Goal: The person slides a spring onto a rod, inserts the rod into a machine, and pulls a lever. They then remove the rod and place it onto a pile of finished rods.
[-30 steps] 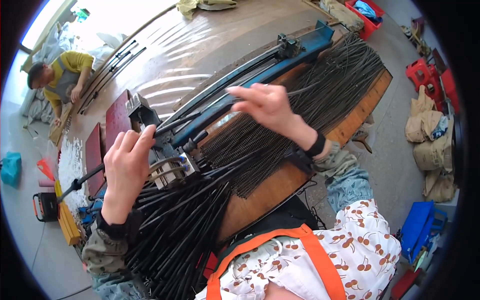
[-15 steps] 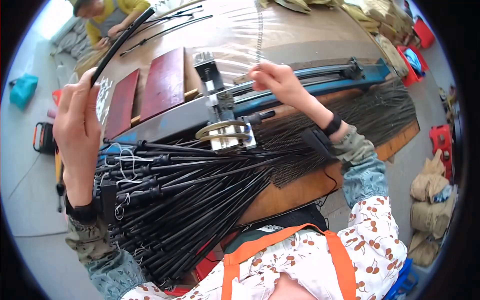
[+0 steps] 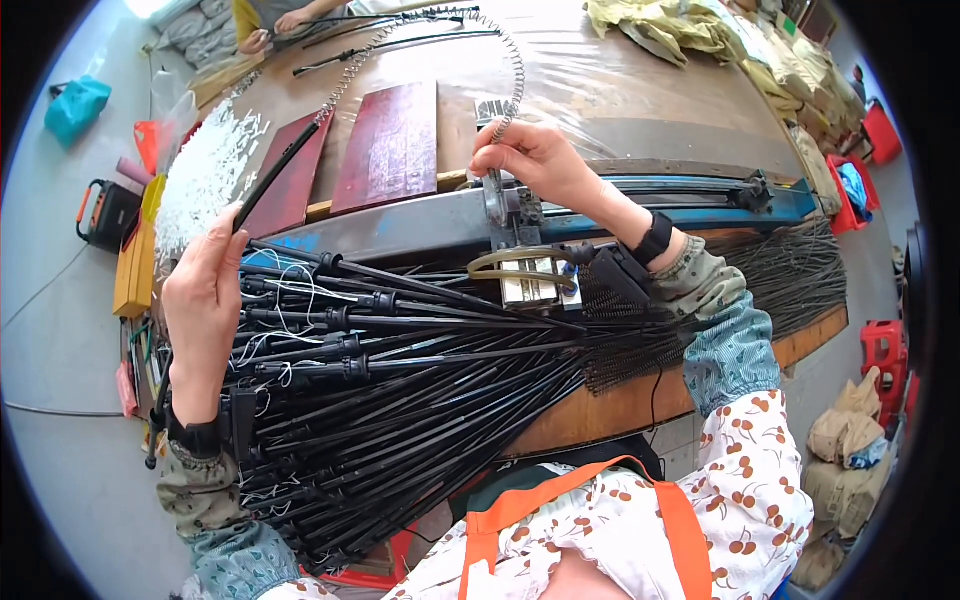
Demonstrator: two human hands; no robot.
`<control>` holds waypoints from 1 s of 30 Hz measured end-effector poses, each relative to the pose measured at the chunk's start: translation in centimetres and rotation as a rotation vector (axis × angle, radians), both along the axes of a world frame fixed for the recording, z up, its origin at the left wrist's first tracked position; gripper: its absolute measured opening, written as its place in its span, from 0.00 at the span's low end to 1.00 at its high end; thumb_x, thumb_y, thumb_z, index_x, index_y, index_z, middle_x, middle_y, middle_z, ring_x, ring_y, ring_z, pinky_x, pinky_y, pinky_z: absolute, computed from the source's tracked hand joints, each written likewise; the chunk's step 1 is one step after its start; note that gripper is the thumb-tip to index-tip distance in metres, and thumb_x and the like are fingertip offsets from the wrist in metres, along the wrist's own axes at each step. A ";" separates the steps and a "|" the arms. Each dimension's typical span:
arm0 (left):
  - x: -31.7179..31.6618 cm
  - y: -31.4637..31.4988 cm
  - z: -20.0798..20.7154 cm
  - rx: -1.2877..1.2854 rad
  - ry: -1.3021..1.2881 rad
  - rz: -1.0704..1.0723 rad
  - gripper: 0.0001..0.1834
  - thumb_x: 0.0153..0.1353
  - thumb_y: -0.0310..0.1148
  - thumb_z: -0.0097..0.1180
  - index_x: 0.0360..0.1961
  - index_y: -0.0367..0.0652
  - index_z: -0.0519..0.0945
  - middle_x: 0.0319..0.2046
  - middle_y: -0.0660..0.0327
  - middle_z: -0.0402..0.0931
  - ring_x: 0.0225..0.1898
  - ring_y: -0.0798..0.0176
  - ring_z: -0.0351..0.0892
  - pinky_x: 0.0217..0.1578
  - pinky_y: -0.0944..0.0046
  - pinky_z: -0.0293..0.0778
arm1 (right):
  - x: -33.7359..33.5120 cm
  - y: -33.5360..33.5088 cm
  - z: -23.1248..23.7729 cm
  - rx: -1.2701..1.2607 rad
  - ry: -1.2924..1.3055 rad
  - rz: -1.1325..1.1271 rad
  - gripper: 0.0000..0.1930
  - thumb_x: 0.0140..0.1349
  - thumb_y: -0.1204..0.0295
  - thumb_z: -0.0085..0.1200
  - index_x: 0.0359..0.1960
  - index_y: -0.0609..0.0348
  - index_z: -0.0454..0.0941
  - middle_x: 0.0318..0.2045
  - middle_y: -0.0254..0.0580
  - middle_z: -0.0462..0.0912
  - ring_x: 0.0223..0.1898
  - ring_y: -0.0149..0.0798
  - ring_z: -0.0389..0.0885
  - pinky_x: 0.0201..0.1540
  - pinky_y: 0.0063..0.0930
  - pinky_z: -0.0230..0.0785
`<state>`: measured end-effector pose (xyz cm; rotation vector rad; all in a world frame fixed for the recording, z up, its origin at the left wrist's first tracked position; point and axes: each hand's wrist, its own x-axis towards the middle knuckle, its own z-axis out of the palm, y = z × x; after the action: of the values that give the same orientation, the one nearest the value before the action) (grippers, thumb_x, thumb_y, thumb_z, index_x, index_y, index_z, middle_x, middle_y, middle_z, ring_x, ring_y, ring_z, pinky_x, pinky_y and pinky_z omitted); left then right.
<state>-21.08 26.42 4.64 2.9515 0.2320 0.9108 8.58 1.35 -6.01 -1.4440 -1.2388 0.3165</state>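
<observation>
- Black rod with a long coiled metal spring (image 3: 510, 60) on its far length is held at both ends and arches over the table (image 3: 620, 110)
- Left hand (image 3: 205, 300) grips the black end of the rod (image 3: 275, 175) near the table's left edge, fingers curled round it, thumb side up
- Right hand (image 3: 535, 165) pinches the spring's other end between thumb and fingertips, just above the small metal clamp fixture (image 3: 530, 270) on the blue rail (image 3: 640, 205)
- Compared with half a second earlier, the left hand has dropped from the upper left to beside the pile of black rods (image 3: 400, 380); the rod it held upright then now leans away towards the far side of the table
- Right hand has stayed over the rail, but the spring now shows as a full arc from it to the rod; earlier that arc was not visible
- Pile of black rods lies fanned across the near table edge, under both forearms, with thin white wires among its left ends
- Two dark red boards (image 3: 395, 145) lie flat beyond the rail; a heap of white plastic pieces (image 3: 205, 175) lies to their left
- Another person's hands (image 3: 275, 25) work at the far edge of the table, well apart from the spring
- Yellow-green cloth (image 3: 670, 25) lies bunched at the far right of the table
</observation>
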 end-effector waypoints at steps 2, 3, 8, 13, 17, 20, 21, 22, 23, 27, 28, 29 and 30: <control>0.4 0.3 -0.6 -0.016 -0.014 -0.027 0.16 0.70 0.29 0.56 0.58 0.45 0.81 0.42 0.47 0.83 0.38 0.49 0.85 0.39 0.59 0.78 | -0.3 0.6 0.7 -0.066 -0.033 -0.016 0.07 0.73 0.73 0.53 0.42 0.65 0.79 0.32 0.37 0.86 0.37 0.28 0.85 0.44 0.24 0.77; 0.2 0.4 -0.6 -0.015 -0.002 -0.014 0.16 0.70 0.29 0.56 0.58 0.45 0.81 0.42 0.47 0.83 0.37 0.50 0.84 0.39 0.59 0.78 | -1.0 1.6 1.7 -0.249 -0.069 0.028 0.07 0.73 0.72 0.51 0.42 0.64 0.78 0.30 0.39 0.85 0.35 0.30 0.85 0.42 0.26 0.77; 1.9 0.4 -1.3 -0.057 0.027 -0.004 0.17 0.70 0.31 0.56 0.59 0.47 0.80 0.38 0.48 0.82 0.35 0.48 0.83 0.37 0.57 0.77 | 0.0 2.3 0.0 -0.359 -0.717 -0.036 0.08 0.69 0.68 0.55 0.41 0.59 0.75 0.29 0.48 0.84 0.32 0.50 0.86 0.32 0.40 0.76; 1.8 2.4 -2.8 0.021 0.129 0.054 0.15 0.70 0.36 0.56 0.56 0.54 0.81 0.32 0.53 0.80 0.34 0.46 0.82 0.33 0.52 0.75 | 5.8 -10.4 -2.9 -0.289 -0.971 -0.419 0.05 0.61 0.77 0.58 0.37 0.56 0.77 0.30 0.45 0.82 0.34 0.52 0.83 0.33 0.41 0.75; 7.5 -0.4 -6.7 0.081 0.261 -0.115 0.14 0.67 0.36 0.58 0.53 0.58 0.83 0.32 0.58 0.79 0.32 0.50 0.83 0.28 0.53 0.78 | 9.3 -24.2 -2.7 -0.405 -1.008 -0.648 0.06 0.59 0.80 0.57 0.38 0.60 0.78 0.31 0.47 0.81 0.39 0.53 0.80 0.45 0.44 0.71; 14.5 -5.6 -9.8 0.000 0.145 -0.433 0.11 0.66 0.38 0.58 0.49 0.57 0.83 0.31 0.59 0.80 0.30 0.51 0.84 0.27 0.54 0.79 | 11.0 -29.2 -3.4 -0.465 -1.098 -0.713 0.04 0.65 0.77 0.54 0.39 0.62 0.78 0.33 0.49 0.80 0.39 0.52 0.78 0.45 0.42 0.70; 16.6 -7.1 -10.3 0.017 0.187 -0.410 0.09 0.66 0.41 0.59 0.44 0.54 0.83 0.29 0.57 0.80 0.30 0.50 0.84 0.28 0.53 0.79 | 11.1 -29.4 -3.8 -0.481 -1.106 -0.732 0.04 0.67 0.76 0.54 0.39 0.63 0.78 0.34 0.50 0.79 0.39 0.52 0.78 0.45 0.41 0.70; 17.8 -7.3 -11.1 -0.018 0.165 -0.410 0.09 0.66 0.42 0.59 0.41 0.51 0.82 0.28 0.57 0.80 0.30 0.50 0.84 0.28 0.53 0.79 | 11.5 -30.1 -4.3 -0.493 -1.016 -0.756 0.04 0.68 0.75 0.54 0.39 0.63 0.78 0.34 0.50 0.79 0.40 0.52 0.78 0.47 0.41 0.70; 18.1 -6.9 -12.0 -0.050 0.145 -0.407 0.11 0.66 0.44 0.58 0.39 0.48 0.82 0.28 0.56 0.80 0.31 0.49 0.84 0.29 0.53 0.79 | 12.0 -30.3 -4.9 -0.504 -0.922 -0.775 0.04 0.68 0.75 0.53 0.39 0.63 0.77 0.35 0.49 0.79 0.41 0.52 0.78 0.49 0.40 0.69; 16.6 -6.8 -13.9 -0.139 0.150 -0.395 0.14 0.69 0.43 0.55 0.35 0.42 0.80 0.31 0.55 0.82 0.35 0.47 0.84 0.34 0.51 0.80 | 11.8 -30.0 -6.6 -0.417 -0.957 -0.738 0.06 0.71 0.74 0.52 0.39 0.65 0.76 0.34 0.50 0.77 0.41 0.52 0.76 0.48 0.40 0.69; 16.7 -6.9 -13.8 -0.163 0.188 -0.388 0.14 0.69 0.42 0.55 0.35 0.42 0.80 0.31 0.54 0.82 0.35 0.46 0.84 0.35 0.50 0.80 | 11.9 -30.0 -6.8 -0.431 -0.914 -0.762 0.06 0.71 0.73 0.51 0.39 0.65 0.76 0.34 0.50 0.77 0.40 0.52 0.76 0.48 0.40 0.68; 16.7 -7.1 -13.7 -0.189 0.224 -0.382 0.14 0.69 0.42 0.55 0.35 0.42 0.79 0.32 0.53 0.82 0.36 0.45 0.83 0.36 0.49 0.79 | 11.8 -30.1 -7.0 -0.447 -0.872 -0.785 0.06 0.72 0.73 0.50 0.39 0.65 0.75 0.34 0.50 0.76 0.39 0.52 0.75 0.48 0.40 0.68; 16.9 -7.2 -14.1 -0.211 0.200 -0.392 0.14 0.69 0.41 0.55 0.34 0.41 0.79 0.32 0.53 0.81 0.35 0.45 0.83 0.36 0.49 0.79 | 11.7 -30.1 -6.9 -0.450 -0.874 -0.781 0.06 0.72 0.73 0.50 0.38 0.65 0.75 0.34 0.50 0.75 0.39 0.52 0.75 0.47 0.40 0.68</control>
<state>-4.13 19.21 -9.44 2.7428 -0.2253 0.5077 20.30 -28.76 -12.95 -2.4666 -1.1599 -0.6826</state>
